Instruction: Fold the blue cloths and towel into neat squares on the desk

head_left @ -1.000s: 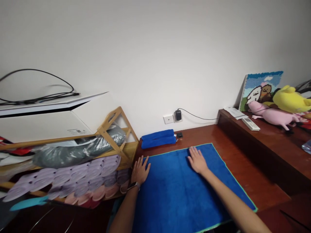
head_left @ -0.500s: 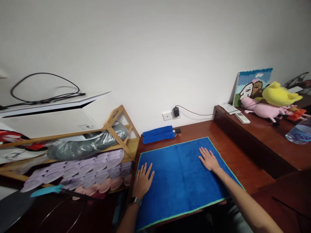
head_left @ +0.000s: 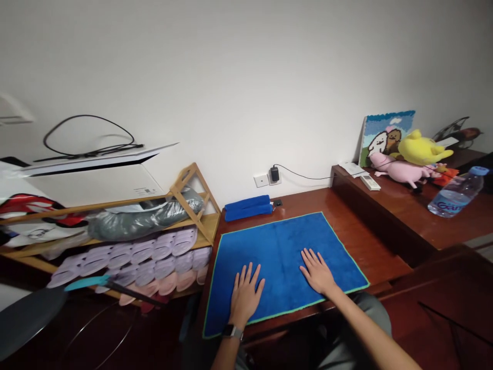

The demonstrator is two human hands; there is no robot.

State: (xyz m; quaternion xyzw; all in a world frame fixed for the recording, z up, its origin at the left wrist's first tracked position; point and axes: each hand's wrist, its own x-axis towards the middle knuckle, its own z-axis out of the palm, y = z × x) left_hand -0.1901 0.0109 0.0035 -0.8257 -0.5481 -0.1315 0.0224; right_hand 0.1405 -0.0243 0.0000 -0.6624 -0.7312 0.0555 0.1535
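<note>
A blue towel [head_left: 277,257] with a green edge lies spread flat on the brown wooden desk [head_left: 350,231]. On its left front part rests my left hand [head_left: 246,295], palm down with the fingers stretched out; a watch [head_left: 233,332] is on that wrist. My right hand [head_left: 318,271] lies flat on the towel's right half, fingers spread. Neither hand grips anything. Behind the towel, near the wall, sits a folded blue cloth [head_left: 248,207].
At left stands a wooden rack [head_left: 210,226] with several slippers [head_left: 162,246] and a white box [head_left: 96,185] on top. To the right, a raised shelf [head_left: 416,216] bears plush toys [head_left: 421,149], a remote [head_left: 370,182] and a water bottle [head_left: 456,195]. A charger [head_left: 274,173] is plugged into the wall.
My hands have moved closer together and towards me over the towel, the left one shifting right. The view has shifted slightly, so more of the bottle and my legs shows.
</note>
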